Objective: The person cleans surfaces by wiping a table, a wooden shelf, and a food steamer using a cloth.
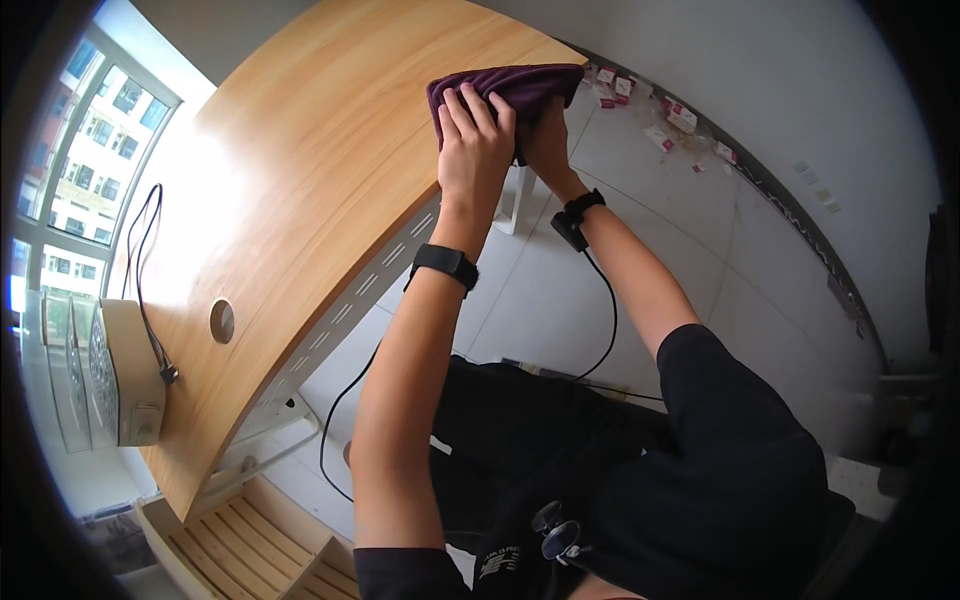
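Observation:
A dark purple cloth point(500, 82) lies bunched over the edge of the wooden desk point(330, 110), near its far right corner. Across the near side of the cloth, my left hand point(477, 140) rests with its fingers stretched out and slightly spread; the thumb is out of sight. My right hand point(546, 145) is at the right end of the cloth, beyond the desk edge, and grips it from below. A fold hides most of the right fingers. Each wrist wears a black band, and a cable runs from the right one.
On the desk's left end stand a beige box-shaped device point(130, 375) and a black cable point(158, 300), near a round hole point(222, 320). A slatted wooden frame point(240, 545) is below. Small pink-and-white packets point(680, 115) lie along the wall. Windows are at left.

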The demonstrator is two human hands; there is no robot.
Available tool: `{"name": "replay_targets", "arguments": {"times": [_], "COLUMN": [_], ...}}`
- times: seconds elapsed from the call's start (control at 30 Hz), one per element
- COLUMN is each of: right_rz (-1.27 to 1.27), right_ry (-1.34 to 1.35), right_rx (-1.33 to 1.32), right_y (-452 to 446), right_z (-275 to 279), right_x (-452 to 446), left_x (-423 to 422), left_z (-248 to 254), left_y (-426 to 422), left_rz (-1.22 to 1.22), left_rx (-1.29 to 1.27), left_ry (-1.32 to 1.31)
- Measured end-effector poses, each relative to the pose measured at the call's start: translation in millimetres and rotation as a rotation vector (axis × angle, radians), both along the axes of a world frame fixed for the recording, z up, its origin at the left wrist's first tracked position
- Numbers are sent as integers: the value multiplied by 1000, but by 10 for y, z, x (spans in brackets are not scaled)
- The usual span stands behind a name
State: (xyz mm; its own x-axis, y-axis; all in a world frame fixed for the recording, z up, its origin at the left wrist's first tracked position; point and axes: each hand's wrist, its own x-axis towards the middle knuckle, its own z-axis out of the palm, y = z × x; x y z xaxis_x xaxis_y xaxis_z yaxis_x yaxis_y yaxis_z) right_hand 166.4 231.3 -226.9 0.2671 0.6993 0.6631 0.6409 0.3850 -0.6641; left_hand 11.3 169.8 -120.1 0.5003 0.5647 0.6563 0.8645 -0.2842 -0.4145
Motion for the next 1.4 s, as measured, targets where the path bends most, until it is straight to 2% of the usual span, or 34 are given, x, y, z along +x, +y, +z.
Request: {"name": "replay_targets", "arguments": {"times": [0.07, 0.2, 0.3, 0.43, 0.47, 0.63, 0.67, 0.77, 0.8, 0.9, 0.93, 1.0, 1.1, 1.13, 1.17, 1.23, 1.27, 1.37, 1.4], "right_rz": [-17, -144, -21, -89, -171, 173, 175, 261, 327, 666, 647, 658, 731, 567, 279, 100, 93, 5, 17], "right_ry": [18, -47, 95, 279, 129, 642, 518, 777, 1315, 991, 946, 1095, 1708, 1199, 749, 222, 446, 330, 217], "right_rx": [89, 169, 128, 63, 129, -17, -38, -108, -33, -88, -65, -76, -185, -111, -35, -1, -60, -69, -19], "right_y": [69, 130, 109, 133, 119, 310, 323, 226, 188, 245, 263, 309, 291, 319, 349, 82, 39, 106, 100], "right_z": [-97, -195, -251, -235, -206, -669, -829, -937, -839, -1301, -1301, -1278, -1092, -1065, -1041, -562, -431, -542, -614], "right_x": [-34, -63, -34, -108, -98, -64, -37, -94, -236, 15, -7, 9, -34, -47, -57, -4, -46, -10, 25], "left_x": [38, 71, 109, 275, 288, 277, 293, 382, 416, 431, 398, 374, 462, 459, 453, 470, 452, 494, 548], "left_z": [-49, -22, -4, 39, 37, 19, 15, -86, -171, -630, -720, -904, -978, -1049, -1094, -1107, -1177, -1148, -1104], "left_y": [1, 23, 33, 27, 49, 50, 12, -31, 0, 176, 250, 340, 205, 177, 175, 162, 219, 353, 378], "left_rz": [6, -13, 5, 70, 0, -320, -360, -475, -516, -540, -525, -542, -474, -415, -387, -335, -369, -560, -608], "left_rx": [98, 131, 121, 106, 96, 18, -16, -133, -141, -215, -224, -297, -471, -549, -587, -672, -660, -747, -710], "left_ry": [10, 21, 60, 57, 28, -76, -83, -76, -54, -44, -50, -93, -334, -413, -484, -625, -622, -685, -766]}}
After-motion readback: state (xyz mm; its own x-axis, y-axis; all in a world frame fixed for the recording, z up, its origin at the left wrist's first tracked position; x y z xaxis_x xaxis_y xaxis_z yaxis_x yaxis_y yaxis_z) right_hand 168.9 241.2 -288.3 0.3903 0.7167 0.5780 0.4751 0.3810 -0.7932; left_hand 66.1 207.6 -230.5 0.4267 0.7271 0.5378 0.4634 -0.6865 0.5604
